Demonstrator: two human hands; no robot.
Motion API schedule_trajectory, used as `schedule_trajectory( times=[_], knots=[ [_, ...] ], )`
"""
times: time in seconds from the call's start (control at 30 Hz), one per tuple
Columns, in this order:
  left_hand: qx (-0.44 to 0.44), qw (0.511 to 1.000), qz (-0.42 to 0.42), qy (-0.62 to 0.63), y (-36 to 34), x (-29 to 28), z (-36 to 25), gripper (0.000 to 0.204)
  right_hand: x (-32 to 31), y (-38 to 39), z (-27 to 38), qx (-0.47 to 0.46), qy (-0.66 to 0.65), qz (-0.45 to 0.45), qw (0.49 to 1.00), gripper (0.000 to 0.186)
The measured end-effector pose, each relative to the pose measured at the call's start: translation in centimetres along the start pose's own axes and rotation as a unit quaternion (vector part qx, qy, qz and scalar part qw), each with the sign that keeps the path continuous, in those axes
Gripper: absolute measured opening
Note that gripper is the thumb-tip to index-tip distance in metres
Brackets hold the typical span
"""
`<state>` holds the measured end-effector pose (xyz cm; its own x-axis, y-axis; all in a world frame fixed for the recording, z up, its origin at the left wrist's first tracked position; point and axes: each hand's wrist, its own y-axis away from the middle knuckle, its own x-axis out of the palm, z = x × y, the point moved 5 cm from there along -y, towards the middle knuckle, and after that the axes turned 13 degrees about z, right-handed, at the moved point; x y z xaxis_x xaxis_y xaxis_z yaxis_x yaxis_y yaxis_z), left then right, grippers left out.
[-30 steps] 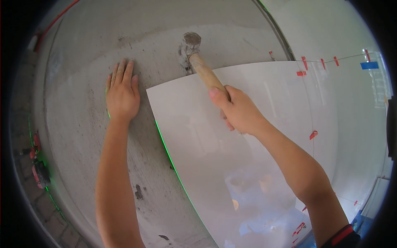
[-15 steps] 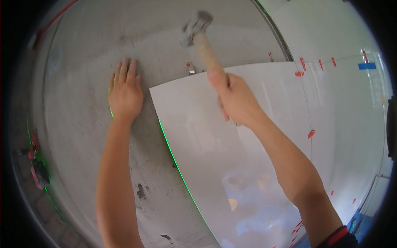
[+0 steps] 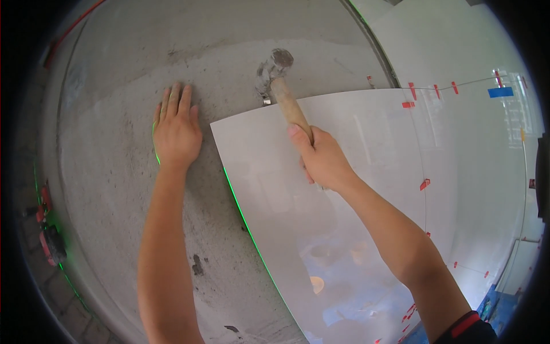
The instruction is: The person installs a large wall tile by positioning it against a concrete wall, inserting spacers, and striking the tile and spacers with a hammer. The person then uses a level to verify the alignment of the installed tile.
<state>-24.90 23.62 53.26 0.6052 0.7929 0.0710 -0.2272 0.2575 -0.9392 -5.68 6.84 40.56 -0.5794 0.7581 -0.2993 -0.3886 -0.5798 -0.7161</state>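
Observation:
My left hand (image 3: 176, 135) lies flat against the bare grey wall (image 3: 114, 189), fingers stretched upward, and a green laser line runs along its outer edge. To its right is a large glossy white tile (image 3: 275, 172). My right hand (image 3: 325, 155) is wrapped round the wooden handle of a hammer (image 3: 290, 103) in front of the tile. The worn metal head of the hammer is at a small metal clip (image 3: 267, 101) on the tile's top edge and covers most of it. Whether the head touches the clip I cannot tell.
Red wedges (image 3: 424, 184) sit in the joints between tiles on the right, with blue tape (image 3: 501, 92) farther up. A red and black laser device (image 3: 52, 243) stands at the far left. Another clip (image 3: 370, 82) shows along the tile's top edge.
The hammer head has come down to the clip, and my right hand has lowered with it. My left hand stays flat on the wall. The view has shifted slightly.

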Motion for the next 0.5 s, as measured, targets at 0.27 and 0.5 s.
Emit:
schedule_trajectory(
  times=[0.27,0.5],
  knots=[
    [0.008,1.000,-0.016,0.000,0.2,0.1,0.5,0.042,-4.0,4.8,6.4,-0.220,-0.082,-0.131,0.963,0.058],
    [0.006,1.000,-0.007,0.000,-0.3,-0.2,-0.3,0.042,-2.9,-1.3,2.4,-0.127,0.045,-0.117,0.984,0.053]
  ],
)
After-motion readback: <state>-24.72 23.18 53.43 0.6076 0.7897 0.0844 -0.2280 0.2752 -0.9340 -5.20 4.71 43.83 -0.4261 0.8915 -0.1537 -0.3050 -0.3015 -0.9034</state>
